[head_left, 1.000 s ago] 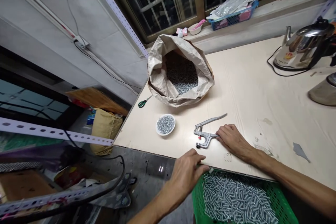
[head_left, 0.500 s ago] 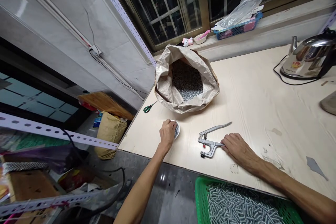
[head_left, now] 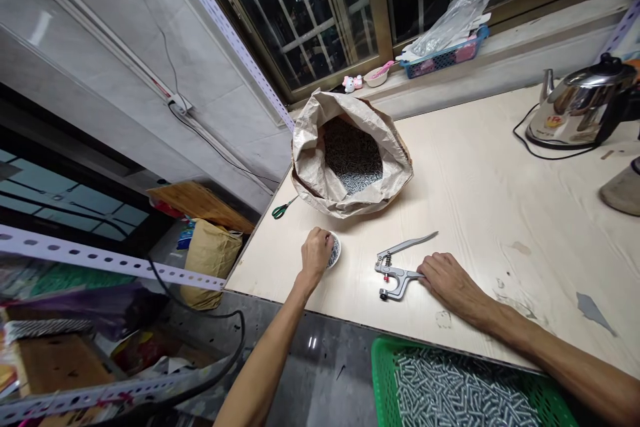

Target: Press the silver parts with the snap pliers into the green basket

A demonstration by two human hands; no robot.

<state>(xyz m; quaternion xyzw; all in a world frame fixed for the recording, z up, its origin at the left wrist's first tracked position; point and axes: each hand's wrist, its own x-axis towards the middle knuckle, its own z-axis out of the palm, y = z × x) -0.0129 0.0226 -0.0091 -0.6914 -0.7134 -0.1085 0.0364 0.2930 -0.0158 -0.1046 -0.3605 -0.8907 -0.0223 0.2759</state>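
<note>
My left hand is closed at the left rim of a small white bowl, which holds small metal pieces; its fingertips are partly hidden. Resting on the table, my right hand has its fingers curled over the end of the lower handle of grey snap pliers. The pliers lie with handles apart, showing a spring and a red tip in the jaw. Behind the bowl stands a large open paper-lined sack with many small metal pieces inside.
Green-handled scissors lie near the table's left edge. A green basket full of metal pieces is below the front edge. At the right, a steel kettle stands with its cord. A blue basket sits on the windowsill.
The whole view has shifted slightly, with table items a little further left. Both hands keep their places at the bowl and the pliers.
</note>
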